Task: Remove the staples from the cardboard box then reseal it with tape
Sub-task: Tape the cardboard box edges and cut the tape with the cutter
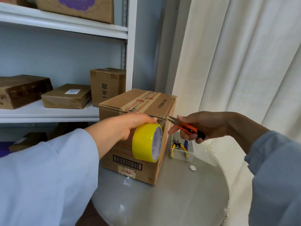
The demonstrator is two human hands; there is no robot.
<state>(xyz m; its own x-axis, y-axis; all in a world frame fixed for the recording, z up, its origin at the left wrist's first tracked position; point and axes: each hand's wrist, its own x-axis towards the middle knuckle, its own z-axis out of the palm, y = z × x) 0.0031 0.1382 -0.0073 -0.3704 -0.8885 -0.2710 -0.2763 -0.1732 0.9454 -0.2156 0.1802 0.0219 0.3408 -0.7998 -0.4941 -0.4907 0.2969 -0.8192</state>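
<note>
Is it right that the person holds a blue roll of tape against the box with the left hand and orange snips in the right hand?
Not quite: the roll of tape is yellow, not blue, as the head view shows. The rest holds: the left hand holds it against the cardboard box, and the right hand holds the orange snips.

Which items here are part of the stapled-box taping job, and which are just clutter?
In use: cardboard box; yellow tape roll, left hand; orange snips, right hand.
Lying about: shelf boxes; clear tray with yellow-handled pliers.
</note>
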